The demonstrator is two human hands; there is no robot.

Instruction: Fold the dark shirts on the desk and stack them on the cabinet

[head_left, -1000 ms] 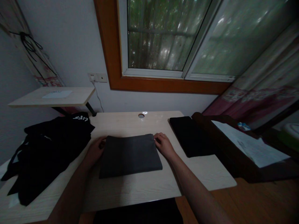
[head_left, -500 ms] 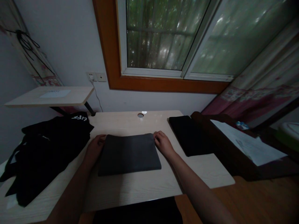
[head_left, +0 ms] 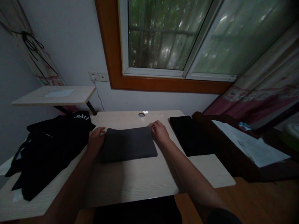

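Note:
A dark grey folded garment (head_left: 129,144) lies as a neat rectangle on the pale wooden desk in front of me. At its far left corner my left hand (head_left: 96,139) has its fingers curled in against the edge. My right hand (head_left: 160,131) pinches the far right corner between thumb and fingers. The garment's near edge rests on the desk, and neither hand covers its middle.
Black clothes with white lettering (head_left: 53,146) are heaped on the left, beneath a small raised shelf (head_left: 81,97). A folded black garment (head_left: 189,135) lies on the right of the desk (head_left: 137,183). Beyond it is a dark wooden piece of furniture with a white sheet (head_left: 249,143).
Both hands have moved away from me towards the wall, and the grey folded garment has slid with them. The black garments have stayed where they were.

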